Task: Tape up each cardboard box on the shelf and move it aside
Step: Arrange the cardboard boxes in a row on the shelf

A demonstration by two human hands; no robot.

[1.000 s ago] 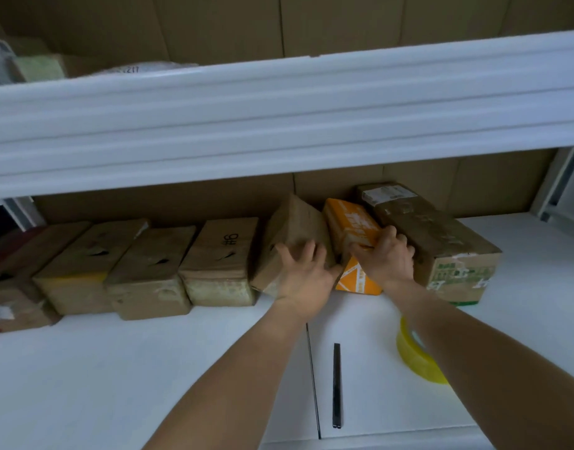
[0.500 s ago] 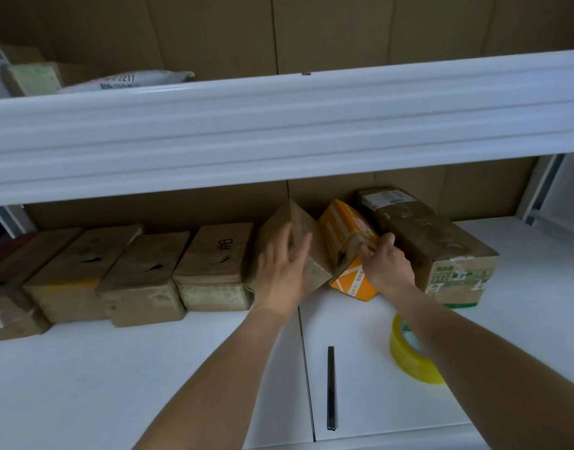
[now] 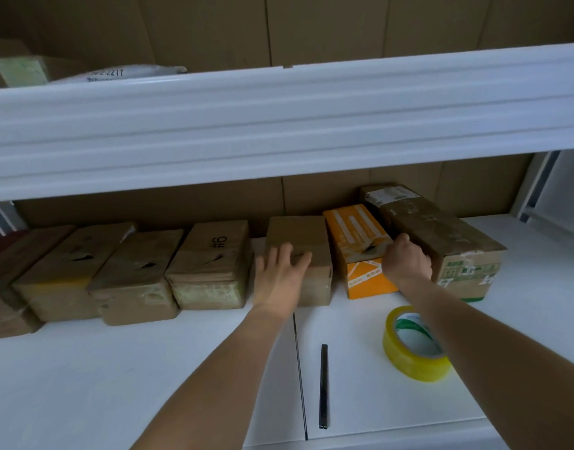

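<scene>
The left hand lies flat with straight, spread fingers on the top front edge of a plain brown box, which sits flat on the white shelf. Just right of that box stands an orange box; the right hand is curled over its right top edge, fingers wedged between it and the long brown box beside it. Left of the plain brown box, a box marked "#6" heads a row of further brown boxes. Nearer the viewer than the orange box, a yellow tape roll rests on the shelf, with a black pen to its left.
</scene>
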